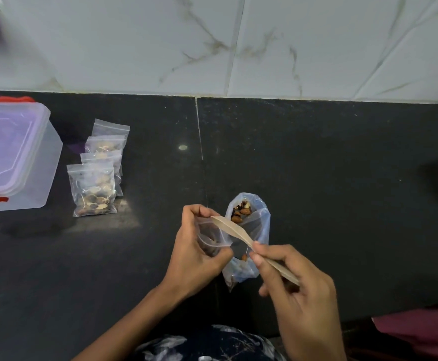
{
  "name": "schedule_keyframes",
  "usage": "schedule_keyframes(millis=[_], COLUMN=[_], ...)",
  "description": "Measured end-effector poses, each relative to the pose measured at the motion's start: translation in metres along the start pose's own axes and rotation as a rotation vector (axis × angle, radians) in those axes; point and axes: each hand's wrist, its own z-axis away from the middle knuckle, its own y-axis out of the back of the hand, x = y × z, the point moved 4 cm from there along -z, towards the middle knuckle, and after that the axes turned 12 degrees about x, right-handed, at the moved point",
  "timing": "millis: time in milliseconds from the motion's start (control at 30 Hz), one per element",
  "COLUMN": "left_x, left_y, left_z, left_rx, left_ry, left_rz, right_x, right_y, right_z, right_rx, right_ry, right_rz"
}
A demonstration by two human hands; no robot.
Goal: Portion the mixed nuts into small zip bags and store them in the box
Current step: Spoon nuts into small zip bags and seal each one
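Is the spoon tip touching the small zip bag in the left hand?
Touching. The head view shows the spoon tip resting on the open mouth of the small zip bag.

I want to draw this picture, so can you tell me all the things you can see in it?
small zip bag: one, clear, held open above the counter
wooden spoon: one, pale tan, bowl at the small bag's mouth
big bag of nuts: one, bluish clear, on the counter in the middle
filled zip bags: about four, clear with brown nuts, in an overlapping row at left
box: one, clear with red clips, lid on, far left
counter: one, black
wall tiles: white with veins, behind
left hand: holds the small bag
right hand: holds the spoon handle
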Motion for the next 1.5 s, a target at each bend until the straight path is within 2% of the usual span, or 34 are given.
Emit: schedule_keyframes(millis=[67,167,200,300,333,500,633,733,800,867,900,967,1033,1100,1200,1367,1500], left_x=[0.0,0.001,0.002,0.001,0.001,0.007,0.009,0.005,0.007,0.015,0.021,0.032,0.041,0.046,0.047,0.044,0.037], left_y=[0.0,0.001,0.002,0.006,0.008,0.017,0.022,0.027,0.03,0.031,0.031,0.031,0.034,0.041,0.054,0.074,0.084], left_z=[0.0,-0.001,-0.001,-0.004,-0.005,-0.015,-0.025,-0.029,-0.029,-0.027,-0.025,-0.021,-0.018,-0.015,-0.013,-0.012,-0.01], left_rx=[0.007,0.005,0.002,0.001,0.005,0.05,0.02,0.008,0.016,0.02,0.017,0.018,0.047,0.114,0.199,0.119,0.155], left_ry=[0.011,0.015,0.02,0.045,0.057,0.114,0.195,0.256,0.263,0.266,0.274,0.297,0.303,0.301,0.327,0.437,0.411], left_rz=[0.006,0.0,-0.007,-0.032,-0.035,-0.078,-0.139,-0.156,-0.144,-0.088,-0.049,0.035,0.126,0.181,0.2,0.257,0.241], right_x=[0.0,-0.001,-0.001,0.016,0.028,0.083,0.104,0.097,0.074,0.04,0.027,0.012,0.0,-0.008,-0.008,-0.007,-0.008], right_y=[-0.003,-0.003,0.001,0.018,0.021,0.004,-0.009,-0.003,0.012,0.015,0.008,-0.021,-0.055,-0.079,-0.097,-0.104,-0.108], right_z=[0.0,0.001,0.0,-0.01,-0.014,-0.025,-0.029,-0.034,-0.038,-0.041,-0.043,-0.044,-0.039,-0.034,-0.027,-0.025,-0.026], right_rx=[0.023,0.048,0.112,0.369,0.376,0.119,0.084,0.121,0.283,0.39,0.34,0.072,-0.235,-0.397,-0.362,-0.276,-0.227], right_ry=[0.082,0.104,0.046,-0.311,-0.405,-0.677,-0.802,-0.746,-0.533,-0.296,-0.239,-0.284,-0.435,-0.526,-0.549,-0.566,-0.514], right_rz=[0.048,0.059,0.019,-0.165,-0.154,-0.042,-0.049,0.165,0.416,0.404,0.319,0.072,-0.177,-0.322,-0.414,-0.425,-0.389])
